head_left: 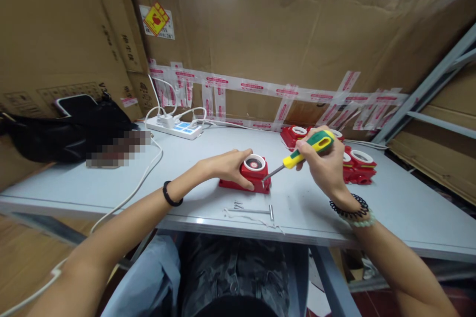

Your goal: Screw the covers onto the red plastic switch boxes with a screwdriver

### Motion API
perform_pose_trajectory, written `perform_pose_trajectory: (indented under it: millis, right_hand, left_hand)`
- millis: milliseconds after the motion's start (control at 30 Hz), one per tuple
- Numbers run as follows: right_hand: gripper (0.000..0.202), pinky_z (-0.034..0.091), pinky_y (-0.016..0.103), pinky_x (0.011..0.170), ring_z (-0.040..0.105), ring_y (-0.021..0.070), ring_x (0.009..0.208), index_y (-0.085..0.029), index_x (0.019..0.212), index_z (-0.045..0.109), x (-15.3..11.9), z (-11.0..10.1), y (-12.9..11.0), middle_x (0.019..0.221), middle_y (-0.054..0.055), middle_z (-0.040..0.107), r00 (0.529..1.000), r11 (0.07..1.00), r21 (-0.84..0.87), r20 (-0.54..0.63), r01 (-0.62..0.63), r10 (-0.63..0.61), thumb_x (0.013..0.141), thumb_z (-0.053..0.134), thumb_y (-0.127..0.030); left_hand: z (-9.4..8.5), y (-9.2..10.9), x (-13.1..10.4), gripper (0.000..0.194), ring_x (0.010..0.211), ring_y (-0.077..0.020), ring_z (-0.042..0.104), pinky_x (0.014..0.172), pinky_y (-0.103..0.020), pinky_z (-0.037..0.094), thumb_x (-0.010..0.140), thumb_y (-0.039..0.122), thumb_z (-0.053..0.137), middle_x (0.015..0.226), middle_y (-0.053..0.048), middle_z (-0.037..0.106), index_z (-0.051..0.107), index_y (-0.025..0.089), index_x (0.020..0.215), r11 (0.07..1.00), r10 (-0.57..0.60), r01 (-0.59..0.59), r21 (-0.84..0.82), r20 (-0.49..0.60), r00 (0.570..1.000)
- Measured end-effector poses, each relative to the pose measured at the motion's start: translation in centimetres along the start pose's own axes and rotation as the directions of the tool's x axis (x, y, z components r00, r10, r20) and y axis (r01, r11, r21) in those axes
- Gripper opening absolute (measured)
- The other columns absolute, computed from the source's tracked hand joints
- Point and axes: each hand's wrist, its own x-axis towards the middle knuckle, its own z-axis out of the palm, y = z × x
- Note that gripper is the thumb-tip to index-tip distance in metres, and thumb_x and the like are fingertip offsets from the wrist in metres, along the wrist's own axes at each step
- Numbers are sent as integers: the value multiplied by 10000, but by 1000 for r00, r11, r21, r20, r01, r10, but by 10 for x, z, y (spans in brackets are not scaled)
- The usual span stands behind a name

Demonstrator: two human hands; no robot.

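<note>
My left hand is closed around the left side of a red box-shaped device with a white ring on top, and presses it to the table. In my right hand is a screwdriver with a green and yellow handle. Its shaft slants down to the left, and the tip is at the device's right corner, where a small screw seems to stand. In front of the device lie several loose screws and a T-shaped metal tool, with a thin whitish strand beside them.
More red devices with white rings stand behind and right of my right hand. A white power strip with plugged cables sits at the back left. Left of it are a black bag and a phone. Cardboard walls the back.
</note>
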Motion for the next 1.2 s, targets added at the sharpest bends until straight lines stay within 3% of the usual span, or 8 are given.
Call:
perform_pose_trajectory:
  millis: [233, 467, 800, 1200]
  right_hand:
    - [251, 444, 233, 297, 540, 103, 392, -208, 746, 488, 21, -8, 8, 591, -68, 513, 979, 996, 30, -187, 84, -77, 713, 714, -311]
    - [266, 463, 229, 333, 505, 86, 416, -221, 707, 461, 32, -4, 22, 582, -60, 478, 968, 993, -112, -239, 45, -71, 709, 702, -333]
    - [290, 491, 251, 300, 555, 119, 400, -219, 717, 461, 32, -3, 31, 571, -64, 483, 983, 995, -97, -181, -10, -7, 692, 718, -351]
    - [271, 459, 223, 284, 560, 114, 371, -219, 735, 446, 31, -1, 37, 564, -77, 502, 994, 997, -74, -107, 5, -13, 717, 697, -322]
  left_hand:
    - [-1, 1, 1, 815, 858, -263, 567, 675, -295, 400, 558, 722, 669, 950, -87, 609, 466, 177, 1129, 1000, -23, 23, -7, 25, 999]
    - [-2, 1, 0, 850, 922, -282, 557, 694, -292, 400, 562, 738, 652, 991, -99, 609, 451, 177, 1168, 999, -37, 36, 27, 40, 999]
    - [-2, 1, 1, 833, 927, -283, 557, 693, -290, 401, 565, 736, 651, 981, -92, 612, 457, 182, 1157, 999, -30, 28, 46, 33, 999]
    - [-1, 1, 1, 859, 920, -285, 570, 680, -286, 402, 545, 757, 647, 989, -93, 624, 464, 188, 1162, 999, -37, 36, 35, 24, 999]
